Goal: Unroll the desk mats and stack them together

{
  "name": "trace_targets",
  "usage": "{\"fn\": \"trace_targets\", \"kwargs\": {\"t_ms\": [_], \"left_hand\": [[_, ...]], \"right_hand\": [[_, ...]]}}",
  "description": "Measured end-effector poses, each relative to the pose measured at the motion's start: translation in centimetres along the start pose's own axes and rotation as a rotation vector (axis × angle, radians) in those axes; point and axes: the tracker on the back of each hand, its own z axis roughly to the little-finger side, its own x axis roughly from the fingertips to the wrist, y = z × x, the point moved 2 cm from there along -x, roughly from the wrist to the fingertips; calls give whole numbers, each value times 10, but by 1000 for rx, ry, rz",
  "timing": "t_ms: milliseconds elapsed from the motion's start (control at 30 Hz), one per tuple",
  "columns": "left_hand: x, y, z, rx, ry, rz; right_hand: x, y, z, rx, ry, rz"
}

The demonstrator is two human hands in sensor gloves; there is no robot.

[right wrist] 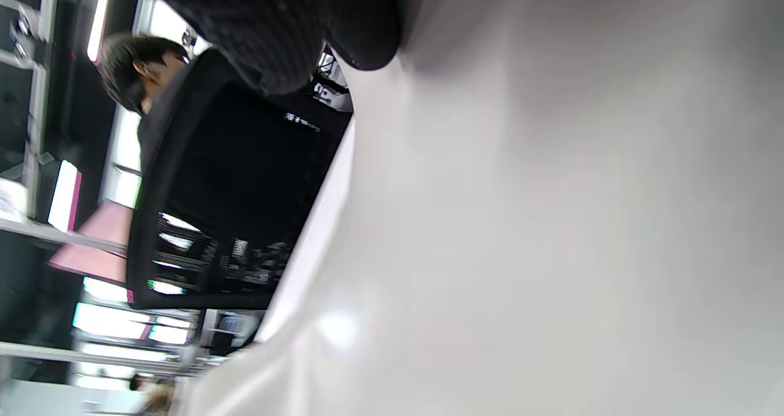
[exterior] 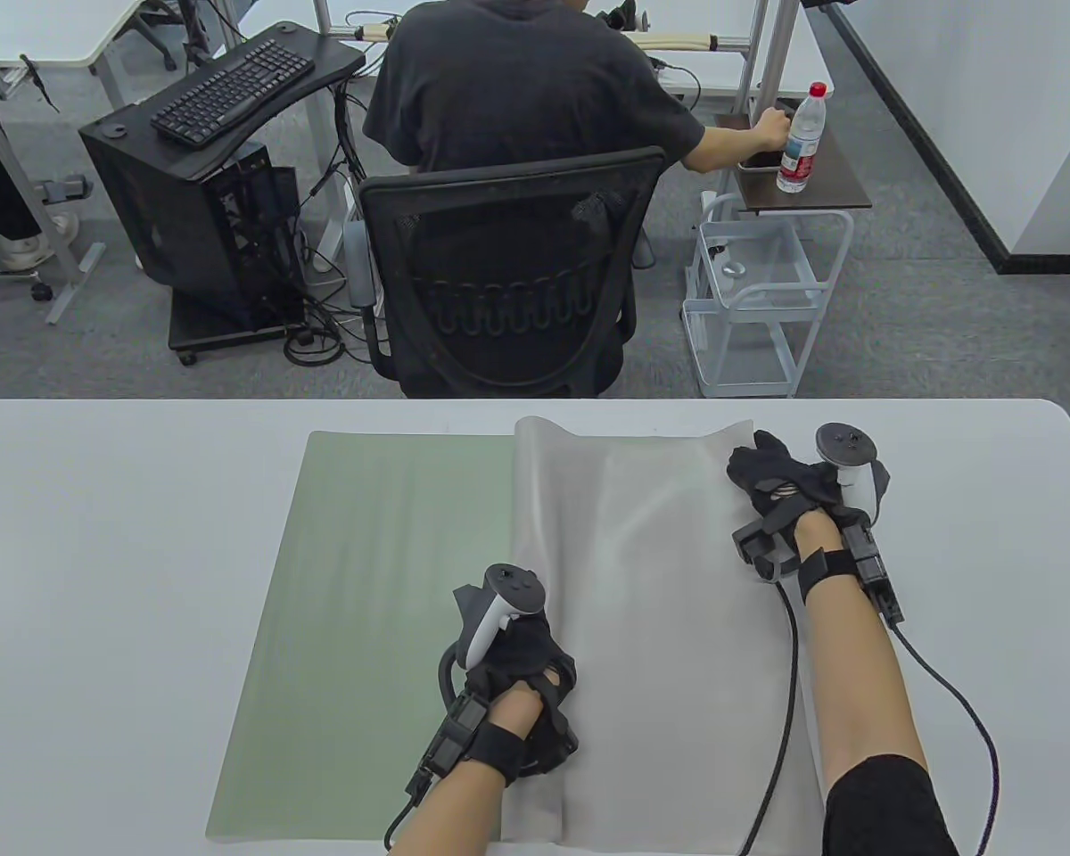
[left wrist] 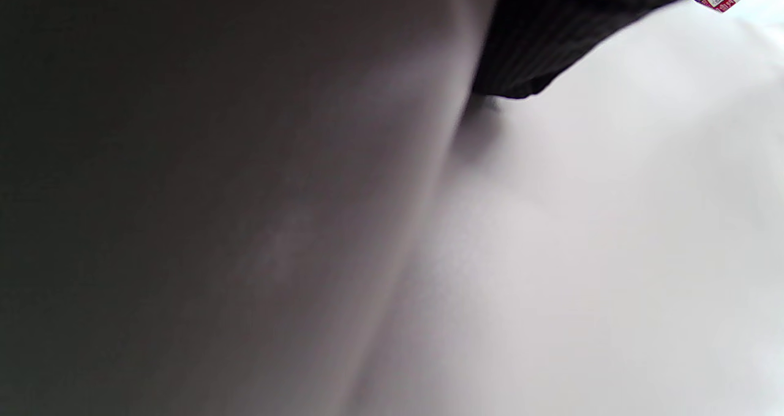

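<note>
A pale green desk mat [exterior: 374, 624] lies flat on the white table [exterior: 98, 553]. A light grey mat [exterior: 660, 606] lies over its right half, its left edge curled up in a low roll. My left hand [exterior: 517, 660] rests on the grey mat near its left curl at the front. My right hand [exterior: 780, 486] presses flat on the grey mat's far right corner. In the left wrist view the curled grey mat [left wrist: 306, 220] fills the frame under a gloved fingertip [left wrist: 539, 42]. In the right wrist view a gloved fingertip [right wrist: 361, 30] touches the grey mat [right wrist: 551, 220].
Beyond the table's far edge a person sits in a black mesh chair [exterior: 499, 276]. A white wire cart [exterior: 758, 294] with a water bottle [exterior: 802, 138] stands to the right. A black computer stand with a keyboard [exterior: 232, 89] is at far left.
</note>
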Motion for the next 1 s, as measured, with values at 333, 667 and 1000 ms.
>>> {"fn": "trace_targets", "kwargs": {"t_ms": [333,667,1000], "left_hand": [[0,1,0,5,15,-4],[-7,9,-10,-38,62,16],[-13,23,-12,4,66,0]], "right_hand": [[0,19,11,471,137,23],[146,59,18,709,66,-364],[232,108,59,922,75,-386]]}}
